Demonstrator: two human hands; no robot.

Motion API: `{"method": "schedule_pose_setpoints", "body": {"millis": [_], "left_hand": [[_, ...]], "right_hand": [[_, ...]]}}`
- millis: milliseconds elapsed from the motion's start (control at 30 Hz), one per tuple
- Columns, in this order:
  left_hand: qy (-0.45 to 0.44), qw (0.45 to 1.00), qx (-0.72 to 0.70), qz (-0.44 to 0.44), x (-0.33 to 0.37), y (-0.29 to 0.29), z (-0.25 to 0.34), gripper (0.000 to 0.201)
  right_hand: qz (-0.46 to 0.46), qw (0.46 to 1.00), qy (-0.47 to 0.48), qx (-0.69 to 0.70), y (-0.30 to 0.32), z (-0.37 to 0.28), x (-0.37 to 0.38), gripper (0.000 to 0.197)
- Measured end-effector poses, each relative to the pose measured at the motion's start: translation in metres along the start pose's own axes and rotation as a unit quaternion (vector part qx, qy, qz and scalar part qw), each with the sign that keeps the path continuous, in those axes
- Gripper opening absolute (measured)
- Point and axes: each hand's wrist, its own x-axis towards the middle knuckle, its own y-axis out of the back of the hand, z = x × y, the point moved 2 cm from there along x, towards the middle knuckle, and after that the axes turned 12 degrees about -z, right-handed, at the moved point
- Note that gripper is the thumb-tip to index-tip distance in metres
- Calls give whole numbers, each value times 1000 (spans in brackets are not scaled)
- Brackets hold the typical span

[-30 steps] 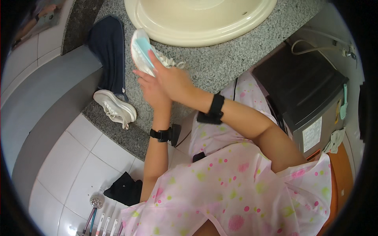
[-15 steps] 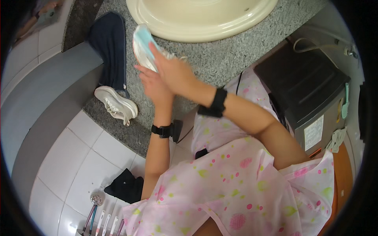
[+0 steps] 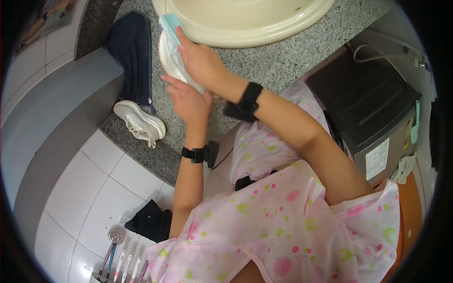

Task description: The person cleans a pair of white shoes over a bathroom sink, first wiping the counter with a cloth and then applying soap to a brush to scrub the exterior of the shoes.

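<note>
A white shoe (image 3: pixel 170 58) is held over the granite counter, just in front of the basin. Around its lower end curl the fingers of my left hand (image 3: pixel 189 103). My right hand (image 3: pixel 204 63) grips a light-blue brush (image 3: pixel 171 23), pressed along the shoe's upper side; its working face is hidden against the shoe. The matching white shoe (image 3: pixel 139 122) lies on the counter to the left of my left wrist, laces showing.
The cream basin (image 3: pixel 245 40) is set in the grey granite counter (image 3: pixel 269 68). A dark navy cloth (image 3: pixel 134 61) lies left of the shoe. At right stands a dark-lidded appliance (image 3: pixel 363 94). A black cloth item (image 3: pixel 150 221) and a toothbrush holder (image 3: pixel 96 278) are at lower left.
My right hand has slid the brush up and slightly left along the shoe, toward its far end. My left hand keeps its hold in nearly the same place.
</note>
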Motion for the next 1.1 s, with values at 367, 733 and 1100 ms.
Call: {"method": "schedule_pose_setpoints", "body": {"millis": [367, 733, 1100], "left_hand": [[40, 999, 5, -34, 5, -18, -8, 102], [61, 998, 11, -26, 9, -27, -10, 108], [-4, 999, -50, -12, 5, -7, 1, 112]], "right_hand": [[44, 998, 45, -10, -24, 8, -21, 54], [26, 997, 78, -6, -12, -5, -30, 50], [67, 994, 81, -8, -8, 12, 9, 56]]}}
